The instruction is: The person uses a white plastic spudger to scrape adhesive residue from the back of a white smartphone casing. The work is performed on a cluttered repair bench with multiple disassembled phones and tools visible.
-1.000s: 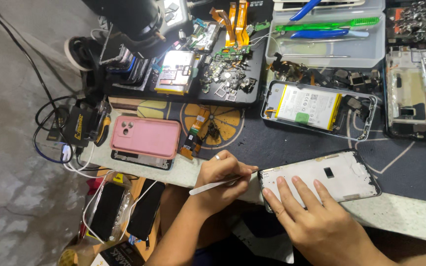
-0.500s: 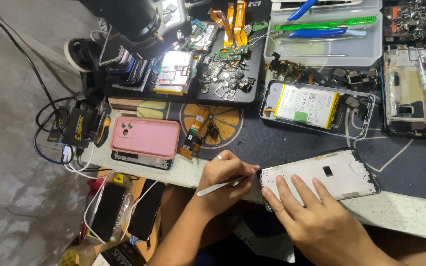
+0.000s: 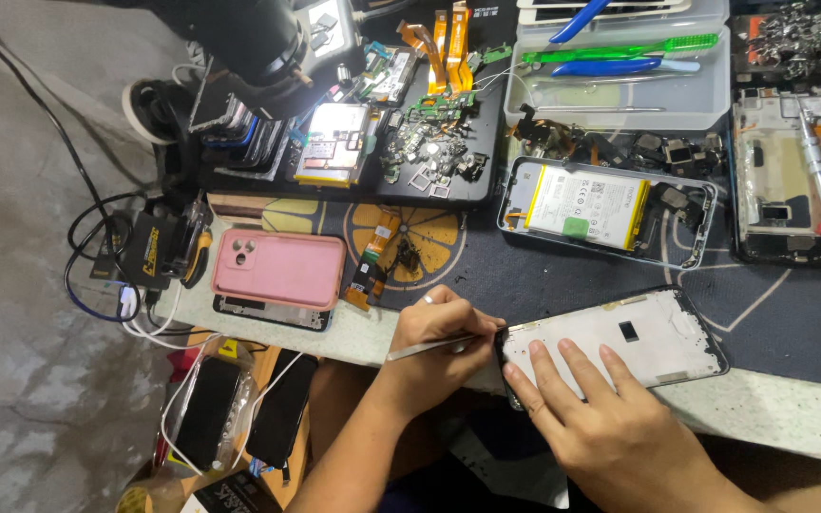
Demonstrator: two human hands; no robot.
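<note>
At table edge, left hand with tweezers against phone frame, right hand atop.

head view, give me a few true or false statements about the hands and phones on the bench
1. The left hand holds a thin metal tool. True.
2. The right hand lies flat on the white phone frame. True.
3. The pink phone case lies under the right hand. False: it lies apart, beyond the left hand.
4. The tool tip meets the frame's far right corner. False: it meets the left end.
</note>
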